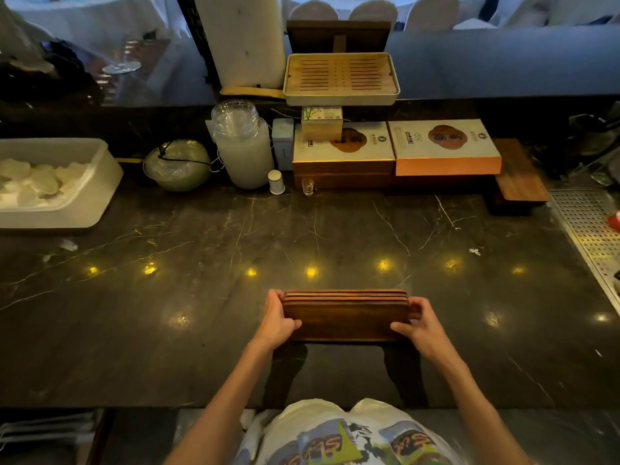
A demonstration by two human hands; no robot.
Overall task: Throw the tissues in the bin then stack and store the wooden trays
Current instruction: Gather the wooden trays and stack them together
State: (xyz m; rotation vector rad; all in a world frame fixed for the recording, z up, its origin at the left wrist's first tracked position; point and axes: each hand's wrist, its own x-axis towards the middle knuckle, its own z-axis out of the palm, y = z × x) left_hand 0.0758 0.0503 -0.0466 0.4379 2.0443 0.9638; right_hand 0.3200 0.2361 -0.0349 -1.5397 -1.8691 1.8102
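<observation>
Wooden trays (345,313) sit stacked at the lower centre of the dark marble table (201,250), clasped at either end by left hand (278,318) and right hand (419,325), so only storing seemingly remains.

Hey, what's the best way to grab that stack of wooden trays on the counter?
Grip the stack of wooden trays at its two short ends, one hand from each side, as the left hand and right hand do now. It is long, low and layered, so clamping both ends should keep the layers together.

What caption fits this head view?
Both hands, left and right, grip a stack of wooden trays on a dark marble counter.
</observation>
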